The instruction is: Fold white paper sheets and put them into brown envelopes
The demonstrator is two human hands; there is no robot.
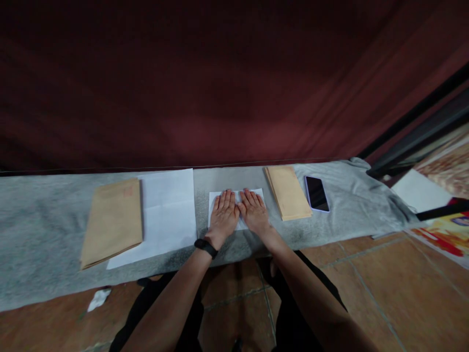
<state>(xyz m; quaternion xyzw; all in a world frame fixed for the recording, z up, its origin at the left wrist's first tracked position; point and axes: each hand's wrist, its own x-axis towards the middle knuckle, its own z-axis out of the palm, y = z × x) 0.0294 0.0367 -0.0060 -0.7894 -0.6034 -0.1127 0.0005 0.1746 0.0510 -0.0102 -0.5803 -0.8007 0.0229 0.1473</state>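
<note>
A small white sheet of paper (241,225), perhaps folded, lies on the grey cloth in front of me. My left hand (224,213) rests flat on its left part, palm down, with a black band on the wrist. On the right part my right hand (254,211) is also palm down with fingers stretched out. The thumbs nearly meet at the middle. Most of the paper is hidden under both hands. Just right of it sits a stack of small tan envelopes (289,192).
Larger brown envelopes (113,220) overlap white paper sheets (169,210) on the left. A phone (317,194) lies beyond the small envelopes. Grey cloth (351,205) covers the narrow surface, with a dark red curtain (220,107) behind. Crumpled white tissue (98,299) is on the tiled floor.
</note>
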